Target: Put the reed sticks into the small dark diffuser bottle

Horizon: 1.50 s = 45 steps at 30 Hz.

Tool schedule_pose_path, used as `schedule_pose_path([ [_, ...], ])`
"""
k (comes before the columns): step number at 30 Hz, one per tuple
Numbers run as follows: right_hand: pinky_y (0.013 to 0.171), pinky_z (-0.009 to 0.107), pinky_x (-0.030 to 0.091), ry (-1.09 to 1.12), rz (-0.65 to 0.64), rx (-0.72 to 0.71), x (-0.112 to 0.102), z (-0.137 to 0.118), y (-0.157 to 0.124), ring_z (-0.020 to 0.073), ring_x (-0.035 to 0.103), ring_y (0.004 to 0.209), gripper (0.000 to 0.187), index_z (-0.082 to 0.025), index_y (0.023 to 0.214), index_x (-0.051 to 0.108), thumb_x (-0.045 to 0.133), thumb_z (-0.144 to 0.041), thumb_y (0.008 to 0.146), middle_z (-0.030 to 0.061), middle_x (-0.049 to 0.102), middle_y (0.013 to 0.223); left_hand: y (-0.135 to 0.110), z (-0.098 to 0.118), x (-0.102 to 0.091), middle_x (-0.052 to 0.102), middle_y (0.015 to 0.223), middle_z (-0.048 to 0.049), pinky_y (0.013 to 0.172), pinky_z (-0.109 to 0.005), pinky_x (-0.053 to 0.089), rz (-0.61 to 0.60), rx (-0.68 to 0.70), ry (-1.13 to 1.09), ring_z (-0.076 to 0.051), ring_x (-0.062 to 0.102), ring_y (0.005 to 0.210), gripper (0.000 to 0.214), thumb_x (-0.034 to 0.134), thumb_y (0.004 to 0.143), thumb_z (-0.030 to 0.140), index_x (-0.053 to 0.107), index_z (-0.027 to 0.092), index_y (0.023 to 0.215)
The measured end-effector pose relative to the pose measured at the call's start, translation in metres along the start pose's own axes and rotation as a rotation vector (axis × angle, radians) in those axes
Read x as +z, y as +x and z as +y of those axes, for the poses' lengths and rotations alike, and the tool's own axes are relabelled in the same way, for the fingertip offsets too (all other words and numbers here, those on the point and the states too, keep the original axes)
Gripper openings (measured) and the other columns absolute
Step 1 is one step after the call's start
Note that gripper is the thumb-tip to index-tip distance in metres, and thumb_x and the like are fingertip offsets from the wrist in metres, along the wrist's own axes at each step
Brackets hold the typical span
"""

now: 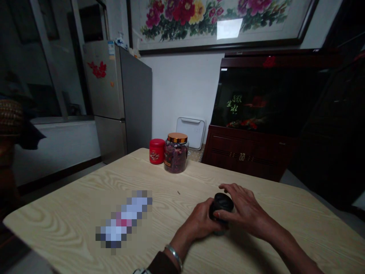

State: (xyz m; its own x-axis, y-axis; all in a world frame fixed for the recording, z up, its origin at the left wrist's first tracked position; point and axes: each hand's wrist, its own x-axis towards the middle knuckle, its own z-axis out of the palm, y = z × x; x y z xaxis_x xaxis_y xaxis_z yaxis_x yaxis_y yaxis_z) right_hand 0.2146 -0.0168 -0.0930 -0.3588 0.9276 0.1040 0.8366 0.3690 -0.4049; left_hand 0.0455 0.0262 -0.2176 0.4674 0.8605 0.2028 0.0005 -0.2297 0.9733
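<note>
Both of my hands meet over a small dark container with a black round lid [221, 202], low on the light wood-grain table [173, 182]. My left hand [198, 219] wraps the container's side, with a silver bangle [174, 257] on that wrist. My right hand [245, 209] lies over the lid, fingers curved across it. The hands hide most of the container's body. A pixelated, blurred object [123, 220] lies to the left of my hands, too obscured to name.
A glass jar of dried red petals with a copper lid [176, 156] and a red tin [156, 151] stand at the table's far edge. Behind are a steel refrigerator [119, 99], a white panel heater [191, 132] and a dark fish tank cabinet [248, 152].
</note>
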Motion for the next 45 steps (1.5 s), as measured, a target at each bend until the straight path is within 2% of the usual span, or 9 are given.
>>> schedule_pose_path([
  [6, 0.116, 0.047, 0.027, 0.142, -0.070, -0.072, 0.001, 0.002, -0.001, 0.0291, 0.031, 0.145, 0.084, -0.025, 0.153, 0.032, 0.061, -0.028, 0.075, 0.0103, 0.034, 0.160, 0.000, -0.001, 0.001, 0.068, 0.104, -0.0070, 0.079, -0.030, 0.046, 0.005, 0.006, 0.007, -0.025, 0.059, 0.095, 0.065, 0.087, 0.056, 0.030, 0.064, 0.015, 0.114],
  [9, 0.109, 0.054, 0.032, -0.016, 0.083, 0.038, 0.006, 0.004, 0.001, 0.0355, 0.047, 0.130, 0.064, -0.021, 0.137, 0.052, 0.065, -0.043, 0.079, 0.0156, 0.054, 0.140, 0.000, 0.000, 0.001, 0.069, 0.102, -0.0060, 0.077, -0.029, 0.046, -0.010, -0.015, -0.015, -0.023, 0.060, 0.092, 0.066, 0.087, 0.056, 0.027, 0.063, 0.015, 0.117],
  [12, 0.107, 0.054, 0.034, -0.055, 0.059, 0.016, 0.008, 0.007, 0.002, 0.0336, 0.055, 0.118, 0.044, -0.021, 0.123, 0.062, 0.061, -0.037, 0.082, 0.0140, 0.064, 0.123, 0.000, 0.000, 0.002, 0.068, 0.102, -0.0052, 0.078, -0.028, 0.046, -0.007, -0.016, -0.027, -0.023, 0.060, 0.091, 0.066, 0.086, 0.056, 0.025, 0.063, 0.014, 0.117],
  [18, 0.115, 0.048, 0.028, 0.064, -0.021, -0.039, 0.004, 0.005, -0.002, 0.0315, 0.031, 0.144, 0.086, -0.024, 0.153, 0.031, 0.067, -0.035, 0.075, 0.0119, 0.034, 0.158, 0.001, 0.000, 0.002, 0.068, 0.104, -0.0063, 0.083, -0.030, 0.046, -0.007, 0.031, -0.019, -0.024, 0.059, 0.096, 0.063, 0.086, 0.056, 0.025, 0.064, 0.014, 0.114],
  [23, 0.093, 0.046, 0.045, -0.070, 0.078, 0.036, 0.011, 0.004, 0.003, 0.0309, 0.058, 0.107, 0.042, -0.022, 0.118, 0.063, 0.065, -0.041, 0.081, 0.0115, 0.063, 0.113, 0.001, 0.001, 0.001, 0.068, 0.103, -0.0042, 0.081, -0.028, 0.046, -0.027, 0.008, -0.015, -0.022, 0.059, 0.093, 0.065, 0.085, 0.056, 0.024, 0.063, 0.014, 0.117],
  [29, 0.097, 0.042, 0.045, 0.303, 0.080, -0.130, -0.001, 0.016, 0.006, 0.0269, 0.058, 0.111, 0.046, -0.023, 0.118, 0.059, 0.067, -0.023, 0.073, 0.0084, 0.061, 0.118, -0.001, 0.004, -0.002, 0.068, 0.100, -0.0042, 0.076, -0.027, 0.045, -0.005, -0.005, 0.070, -0.021, 0.059, 0.091, 0.067, 0.087, 0.056, 0.032, 0.064, 0.015, 0.116],
  [34, 0.094, 0.041, 0.048, 0.715, 0.196, 0.004, -0.014, 0.032, -0.007, 0.0263, 0.060, 0.112, 0.053, -0.028, 0.129, 0.048, 0.069, -0.039, 0.082, 0.0071, 0.062, 0.119, -0.002, 0.006, -0.003, 0.068, 0.101, -0.0046, 0.076, -0.028, 0.045, 0.004, -0.014, 0.112, -0.021, 0.061, 0.091, 0.070, 0.089, 0.057, 0.039, 0.064, 0.017, 0.118],
  [41, 0.080, 0.037, 0.051, 0.798, 0.388, 0.228, 0.049, 0.080, -0.048, 0.0248, 0.067, 0.091, 0.040, -0.026, 0.102, 0.055, 0.074, -0.047, 0.075, 0.0056, 0.068, 0.099, 0.000, 0.002, -0.001, 0.070, 0.100, -0.0046, 0.077, -0.029, 0.047, 0.019, -0.002, 0.140, -0.022, 0.063, 0.091, 0.068, 0.090, 0.055, 0.038, 0.065, 0.018, 0.115],
  [45, 0.081, 0.035, 0.052, 0.851, 0.398, 0.144, 0.095, 0.089, -0.068, 0.0239, 0.066, 0.092, 0.037, -0.025, 0.084, 0.048, 0.078, -0.040, 0.068, 0.0050, 0.066, 0.098, 0.002, 0.000, -0.001, 0.070, 0.102, -0.0050, 0.075, -0.028, 0.047, 0.002, -0.015, 0.114, -0.022, 0.063, 0.092, 0.069, 0.090, 0.056, 0.037, 0.064, 0.018, 0.117],
])
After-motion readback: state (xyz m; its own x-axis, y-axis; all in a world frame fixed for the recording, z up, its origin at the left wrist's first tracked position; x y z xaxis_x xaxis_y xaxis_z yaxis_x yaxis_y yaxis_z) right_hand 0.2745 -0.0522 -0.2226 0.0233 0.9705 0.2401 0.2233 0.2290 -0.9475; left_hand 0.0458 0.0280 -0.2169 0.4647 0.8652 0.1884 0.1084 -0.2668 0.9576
